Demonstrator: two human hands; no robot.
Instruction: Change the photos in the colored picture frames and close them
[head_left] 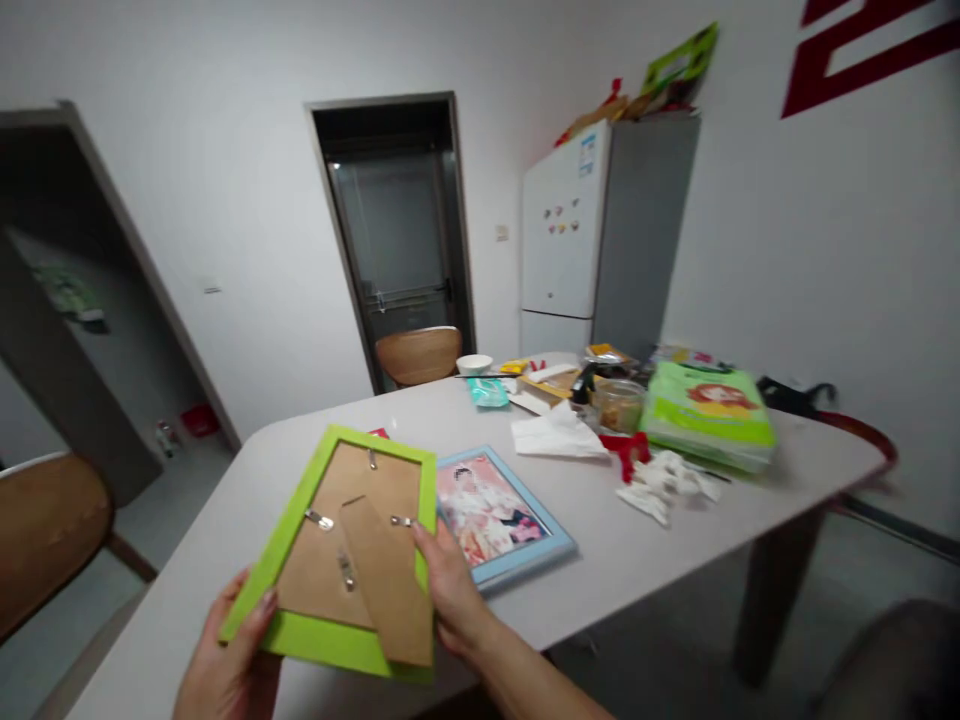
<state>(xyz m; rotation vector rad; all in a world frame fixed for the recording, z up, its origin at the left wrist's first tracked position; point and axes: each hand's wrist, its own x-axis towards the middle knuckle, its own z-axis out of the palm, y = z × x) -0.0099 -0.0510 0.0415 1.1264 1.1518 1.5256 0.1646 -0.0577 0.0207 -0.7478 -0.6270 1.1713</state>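
A green picture frame (319,645) is held up over the near part of the table, its brown backing board and stand leg facing me. Several small metal clips sit around the board. My left hand (232,650) grips the lower left corner, thumb on the green border. On the right edge, my right hand (454,590) holds the frame with its thumb near the right clip. Just behind it, a light blue picture frame (544,552) with a photo lies face up on the table, partly covered by the green frame and my right hand.
Across the table (637,575) lie a tissue pack (705,415), crumpled tissues (667,482), a clear plastic tub (619,405), a teal packet (487,392) and a white bowl (475,365). Wooden chairs stand at the far side (418,355) and left. A fridge (562,230) stands behind.
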